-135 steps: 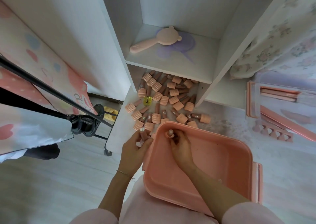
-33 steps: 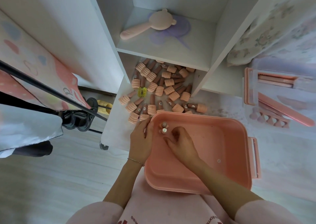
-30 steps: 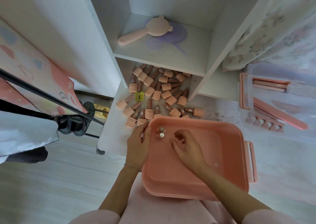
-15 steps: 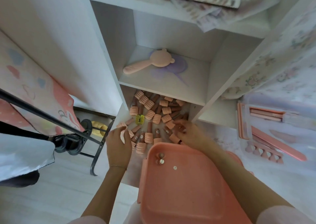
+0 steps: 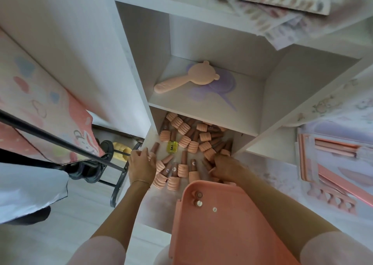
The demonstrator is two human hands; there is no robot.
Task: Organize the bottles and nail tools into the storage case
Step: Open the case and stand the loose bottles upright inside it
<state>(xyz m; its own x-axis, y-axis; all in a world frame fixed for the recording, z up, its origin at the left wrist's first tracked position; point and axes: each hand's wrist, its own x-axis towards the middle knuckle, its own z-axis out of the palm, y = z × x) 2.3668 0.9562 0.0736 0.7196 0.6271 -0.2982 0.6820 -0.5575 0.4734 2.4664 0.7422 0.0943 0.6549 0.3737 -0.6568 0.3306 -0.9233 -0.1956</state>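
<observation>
The bottles lie in a loose heap on their sides on the lowest shelf of a white cabinet, ribbed pink caps and brown bodies pointing every way, their long axes mostly flat on the shelf. Two more stand upright in the near left corner of the pink storage case, bases up toward the camera, touching each other. The case sits in front of the heap, its rim just beside the nearest bottles. The left hand rests at the heap's left edge, fingers curled over a bottle there. The right hand is at the heap's right side, fingers curled down among the bottles; what they grasp cannot be told. A small yellow item lies among the bottles. On the shelf above rests a pink bear-shaped brush. To the right lie pink nail tools on a pale surface.
</observation>
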